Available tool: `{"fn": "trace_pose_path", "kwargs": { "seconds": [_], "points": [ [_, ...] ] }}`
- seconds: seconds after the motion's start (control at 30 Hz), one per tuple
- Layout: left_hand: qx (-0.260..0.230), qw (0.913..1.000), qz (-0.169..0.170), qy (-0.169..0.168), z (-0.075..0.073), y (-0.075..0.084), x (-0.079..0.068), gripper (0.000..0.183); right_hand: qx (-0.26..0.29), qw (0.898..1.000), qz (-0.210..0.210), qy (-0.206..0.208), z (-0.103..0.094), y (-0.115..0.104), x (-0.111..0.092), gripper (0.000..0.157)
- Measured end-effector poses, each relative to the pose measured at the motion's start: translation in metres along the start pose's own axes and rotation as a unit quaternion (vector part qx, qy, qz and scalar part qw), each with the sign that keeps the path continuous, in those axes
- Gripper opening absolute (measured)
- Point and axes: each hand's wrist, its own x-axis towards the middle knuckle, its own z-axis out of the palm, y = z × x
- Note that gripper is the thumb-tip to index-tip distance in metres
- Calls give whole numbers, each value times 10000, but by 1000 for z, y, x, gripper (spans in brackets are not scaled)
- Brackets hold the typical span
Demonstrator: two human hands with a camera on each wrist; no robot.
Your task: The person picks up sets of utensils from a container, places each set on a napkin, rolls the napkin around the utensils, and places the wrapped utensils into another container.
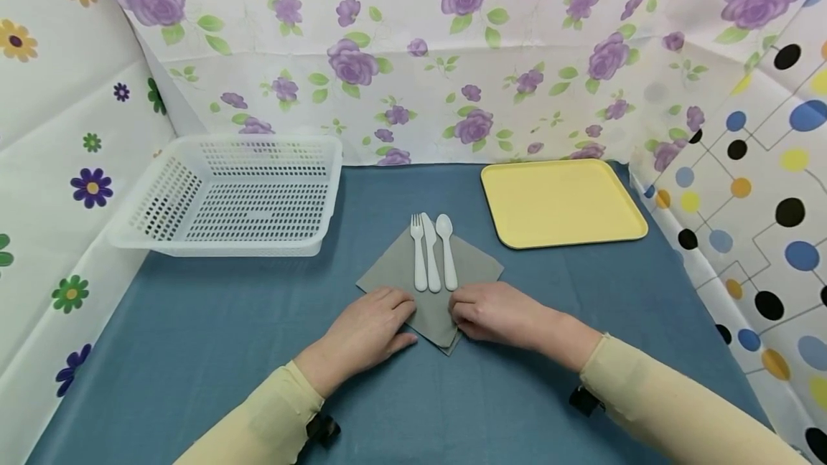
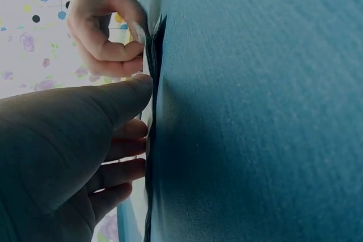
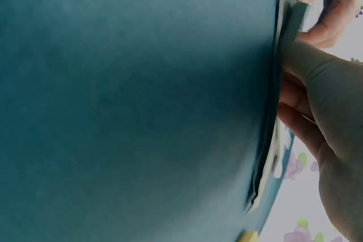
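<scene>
A grey cloth napkin [image 1: 388,262] lies as a diamond on the blue tablecloth, with one corner toward me. Side by side on it rest a white fork [image 1: 418,253], a white knife [image 1: 431,257] and a white spoon [image 1: 447,253], handles toward me. My left hand [image 1: 368,329] rests on the napkin's near left edge, its fingers fairly straight. At the near right edge, my right hand [image 1: 497,314] pinches the napkin between thumb and curled fingers, just below the spoon handle. In the right wrist view, the napkin edge [image 3: 292,24] stands slightly raised beside the thumb.
A white perforated plastic basket [image 1: 326,196] stands at the back left. At the back right lies a yellow tray [image 1: 562,203]. Patterned sheets hang behind and on both sides of the blue-covered table [image 1: 245,329].
</scene>
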Motion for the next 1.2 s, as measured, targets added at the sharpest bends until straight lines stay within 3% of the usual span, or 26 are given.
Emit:
{"fn": "trace_pose_path", "kwargs": {
  "seconds": [0.1, 0.2, 0.4, 0.53, 0.63, 0.9, 1.07, 1.2],
  "points": [
    [-16, 10000, 3, 12, -1, 0, 0, 45, -28, 9998, -203, -62, -7, 1, 0, 13],
    [-24, 10000, 11, 32, -2, -1, 0, 45, -519, 9962, -690, -71, -13, 2, 2, 11],
    [-7, 10000, 48, 42, -4, -1, 1, 46, -1975, 9674, -1577, -175, -22, -1, 8, 14],
    [-25, 10000, 34, 27, -4, -2, 1, 47, -2394, 9546, -1732, -389, -24, -4, 10, 7],
    [-12, 10000, 50, 39, -4, -2, 1, 46, -2488, 9525, -1699, -453, -22, -5, 11, 4],
    [-35, 10000, 20, 4, -2, -2, 0, 47, -2137, 9672, -1338, -309, -11, -5, 12, 8],
    [-59, 9999, 54, 77, 0, -1, 1, 46, -1235, 9878, -936, -158, -6, -3, 10, 12],
    [-7, 9998, 91, 191, -1, 1, 2, 45, -565, 9965, -610, -23, -6, -1, 8, 12]
  ]
}}
